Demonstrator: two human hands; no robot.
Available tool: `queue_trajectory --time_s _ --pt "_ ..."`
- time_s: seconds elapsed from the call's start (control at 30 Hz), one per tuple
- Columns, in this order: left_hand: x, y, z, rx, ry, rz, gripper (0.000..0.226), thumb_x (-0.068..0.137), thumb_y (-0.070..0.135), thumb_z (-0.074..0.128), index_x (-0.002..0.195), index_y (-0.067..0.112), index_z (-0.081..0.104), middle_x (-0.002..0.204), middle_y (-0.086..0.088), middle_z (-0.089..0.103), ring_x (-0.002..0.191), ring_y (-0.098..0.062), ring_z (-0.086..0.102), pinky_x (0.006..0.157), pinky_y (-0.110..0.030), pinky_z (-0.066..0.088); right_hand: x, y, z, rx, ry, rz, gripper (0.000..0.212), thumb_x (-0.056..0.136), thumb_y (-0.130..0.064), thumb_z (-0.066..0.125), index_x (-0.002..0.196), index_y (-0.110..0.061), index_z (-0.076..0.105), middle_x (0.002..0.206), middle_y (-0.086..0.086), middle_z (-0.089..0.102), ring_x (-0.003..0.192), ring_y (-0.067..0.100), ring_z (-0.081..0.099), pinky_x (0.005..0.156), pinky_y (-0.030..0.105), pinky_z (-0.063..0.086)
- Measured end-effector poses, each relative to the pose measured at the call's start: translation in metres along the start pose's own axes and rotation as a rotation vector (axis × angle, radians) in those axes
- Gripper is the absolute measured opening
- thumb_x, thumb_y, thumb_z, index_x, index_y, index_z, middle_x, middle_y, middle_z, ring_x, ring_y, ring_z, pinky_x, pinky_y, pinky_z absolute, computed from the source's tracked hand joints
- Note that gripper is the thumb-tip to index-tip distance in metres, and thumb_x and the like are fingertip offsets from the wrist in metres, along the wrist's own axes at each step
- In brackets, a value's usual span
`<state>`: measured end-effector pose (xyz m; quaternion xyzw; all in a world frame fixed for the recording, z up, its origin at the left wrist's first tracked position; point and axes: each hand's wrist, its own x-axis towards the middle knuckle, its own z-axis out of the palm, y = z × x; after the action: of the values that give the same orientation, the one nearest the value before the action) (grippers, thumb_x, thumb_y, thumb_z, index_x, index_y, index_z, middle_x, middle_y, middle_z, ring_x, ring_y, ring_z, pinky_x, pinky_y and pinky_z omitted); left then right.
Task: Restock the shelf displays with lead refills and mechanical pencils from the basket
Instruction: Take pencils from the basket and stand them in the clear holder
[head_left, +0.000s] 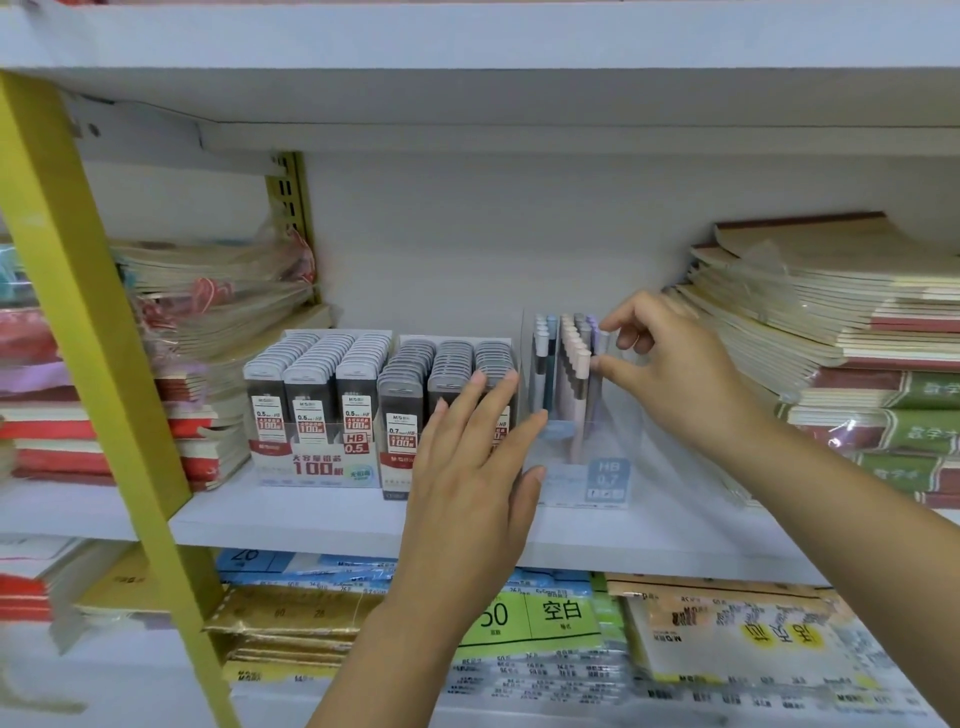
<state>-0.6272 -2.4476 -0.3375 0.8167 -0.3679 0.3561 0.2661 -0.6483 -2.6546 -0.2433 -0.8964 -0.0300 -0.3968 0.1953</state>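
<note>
On the white shelf (322, 519) stand two display boxes of lead refills: a 0.5 HB box (317, 410) on the left and a 0.7 HB box (447, 379) beside it. To their right is a clear display box (597, 467) holding upright mechanical pencils (569, 364) in blue, pink and purple. My left hand (472, 467) lies flat with fingers apart against the left side of the clear box, covering part of the 0.7 box. My right hand (670, 374) pinches a purple mechanical pencil (602, 345) at the box's right end. The basket is out of view.
Stacks of wrapped notebooks (218, 306) sit at the left of the shelf and a taller stack (831, 332) at the right. A yellow upright (83, 332) slants down the left. Packs of paper (561, 623) fill the shelf below.
</note>
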Motion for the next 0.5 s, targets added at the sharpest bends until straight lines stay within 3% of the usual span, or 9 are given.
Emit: queue_trajectory --time_s 0.1,0.2,0.3,0.37,0.43,0.5 --pt "0.000 0.000 -0.002 0.001 -0.031 0.006 0.047 0.097 0.028 0.059 0.143 0.025 0.051 0.163 0.003 0.027 0.154 -0.015 0.010 0.125 -0.038 0.003 0.001 0.001 0.002 0.030 -0.025 0.054 0.022 0.080 -0.022 0.077 0.095 -0.022 0.060 0.086 -0.007 0.051 0.082 0.011 0.047 0.067 0.022 0.034" --pt "-0.002 0.001 -0.006 -0.045 -0.038 0.004 0.049 0.098 0.026 0.059 0.146 0.025 0.047 0.164 0.007 0.021 0.154 -0.011 0.004 0.125 -0.033 0.000 -0.002 -0.004 -0.002 0.059 -0.036 0.097 0.020 0.089 -0.021 0.068 0.108 -0.024 0.064 0.095 -0.002 0.053 0.084 0.012 0.050 0.071 0.021 0.037" --pt "-0.014 0.006 -0.012 -0.134 0.071 0.011 0.042 0.097 0.017 0.061 0.139 0.019 0.057 0.156 0.001 0.040 0.149 -0.015 0.026 0.123 -0.031 0.019 -0.028 -0.016 -0.014 0.222 0.127 0.158 0.028 0.094 -0.017 0.059 0.120 -0.030 0.058 0.097 -0.010 0.056 0.082 0.003 0.052 0.072 0.016 0.042" --pt "-0.037 0.007 -0.015 -0.205 0.122 0.026 0.032 0.095 0.015 0.060 0.127 0.015 0.065 0.138 -0.002 0.058 0.131 -0.016 0.046 0.113 -0.024 0.031 -0.064 -0.027 -0.019 0.388 0.212 0.167 0.026 0.095 -0.019 0.057 0.111 -0.039 0.058 0.085 -0.018 0.058 0.076 0.000 0.053 0.068 0.012 0.044" --pt "-0.078 0.003 -0.014 -0.259 0.002 0.009 0.029 0.094 0.023 0.055 0.121 0.017 0.067 0.123 0.002 0.063 0.117 -0.014 0.052 0.104 -0.016 0.033 -0.112 -0.035 -0.013 0.515 0.145 0.210 0.024 0.092 -0.023 0.056 0.099 -0.045 0.060 0.080 -0.010 0.064 0.069 0.004 0.058 0.061 0.013 0.046" --pt "-0.137 -0.009 -0.007 -0.302 -0.329 -0.061 0.031 0.097 0.031 0.052 0.124 0.023 0.065 0.123 0.005 0.062 0.116 -0.011 0.052 0.100 -0.015 0.033 -0.166 -0.034 0.009 0.604 -0.050 0.311 0.021 0.089 -0.023 0.057 0.093 -0.043 0.064 0.076 -0.003 0.068 0.063 0.005 0.060 0.055 0.013 0.045"
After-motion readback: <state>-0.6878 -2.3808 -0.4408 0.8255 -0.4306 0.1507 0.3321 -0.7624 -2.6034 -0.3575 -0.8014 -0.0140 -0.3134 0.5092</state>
